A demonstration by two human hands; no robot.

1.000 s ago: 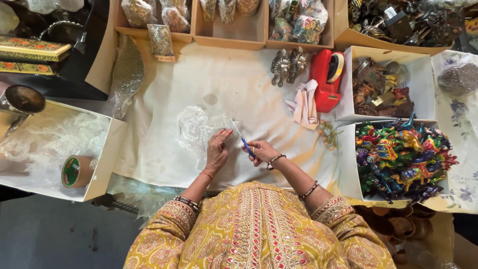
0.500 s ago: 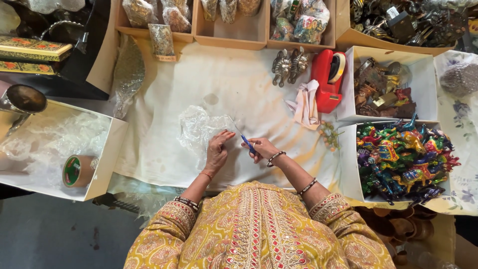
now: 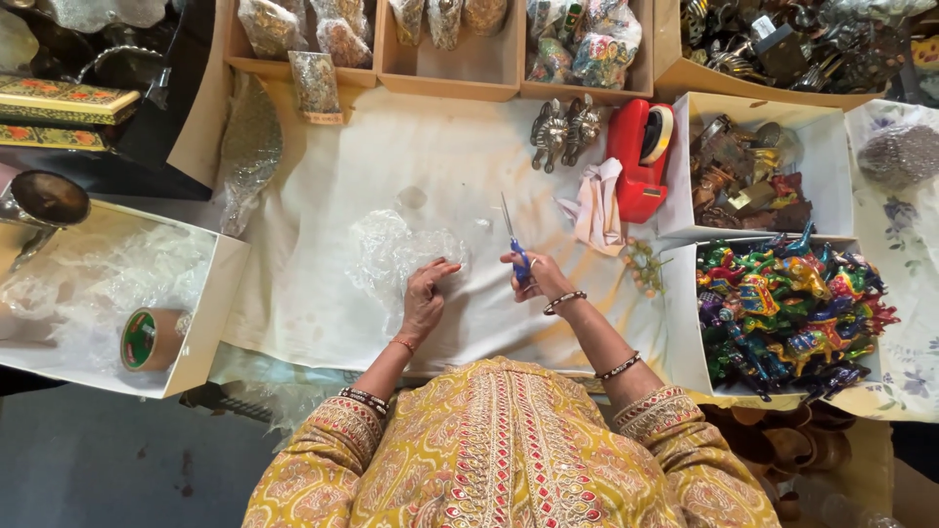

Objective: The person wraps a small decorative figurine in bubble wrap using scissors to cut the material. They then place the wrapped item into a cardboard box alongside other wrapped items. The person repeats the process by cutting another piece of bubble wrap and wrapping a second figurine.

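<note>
I see my left hand (image 3: pixel 423 298) resting fingers-down on a crumpled sheet of clear bubble wrap (image 3: pixel 391 252) lying on the white-covered counter (image 3: pixel 323 225). My right hand (image 3: pixel 533 279) is closed around blue-handled scissors (image 3: pixel 515 244), blades pointing away. Farther off sit a red tape dispenser (image 3: pixel 638 156) and cardboard boxes (image 3: pixel 450 68) of wrapped goods.
</note>
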